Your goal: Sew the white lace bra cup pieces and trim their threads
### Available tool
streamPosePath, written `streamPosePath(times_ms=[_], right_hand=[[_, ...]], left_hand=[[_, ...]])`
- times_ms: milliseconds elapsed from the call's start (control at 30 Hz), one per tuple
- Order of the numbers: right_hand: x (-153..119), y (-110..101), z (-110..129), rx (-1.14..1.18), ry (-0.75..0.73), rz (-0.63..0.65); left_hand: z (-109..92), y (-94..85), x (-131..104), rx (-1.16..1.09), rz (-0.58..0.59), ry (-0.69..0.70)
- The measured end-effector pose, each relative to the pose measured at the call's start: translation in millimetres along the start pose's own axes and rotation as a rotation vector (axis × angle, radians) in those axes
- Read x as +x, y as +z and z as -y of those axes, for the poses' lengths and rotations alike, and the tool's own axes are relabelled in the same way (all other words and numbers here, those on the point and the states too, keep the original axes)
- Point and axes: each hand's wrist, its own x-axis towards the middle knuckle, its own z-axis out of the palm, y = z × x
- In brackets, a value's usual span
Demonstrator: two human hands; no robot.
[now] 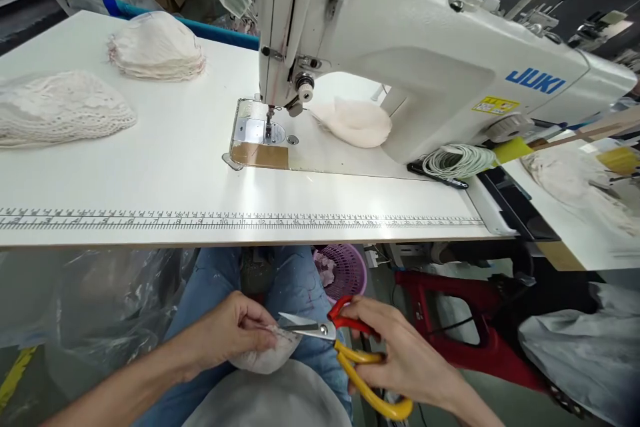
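Note:
My left hand [245, 328] pinches a small white cloth piece [267, 355] between thumb and fingers, above my lap. In my right hand [395, 340] is a pair of scissors [320, 329] with one red and one yellow handle loop. The blades are parted and point left, with their tips at the cloth's edge beside my left fingertips. Whether the blades touch the cloth, I cannot tell. Part of the cloth is hidden behind my left fingers.
A white sewing machine [425, 33] stands on the table [150, 180], whose front edge carries a printed ruler. Cloth stacks [155, 47] lie at the left. One cream cloth piece [357, 123] rests under the machine arm. Below are a purple basket [350, 270] and a red stool [425, 307].

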Motion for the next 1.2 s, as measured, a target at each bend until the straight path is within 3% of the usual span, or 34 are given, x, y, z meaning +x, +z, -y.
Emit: streamPosePath(times_ms=[233, 800, 1200], right_hand=[[1.5, 22.8, -8.8, 0.080, 0.105, 0.118], [6.8, 29.2, -10.6, 0.092, 0.019, 0.076], [6.9, 31.4, -13.6, 0.057, -0.078, 0.039]], left_hand=[[4.4, -0.2, 0.0, 0.036, -0.014, 0.027], [13.2, -1.3, 8.7, 0.068, -0.008, 0.029], [-7.5, 3.0, 1.6, 0.097, -0.019, -0.018]])
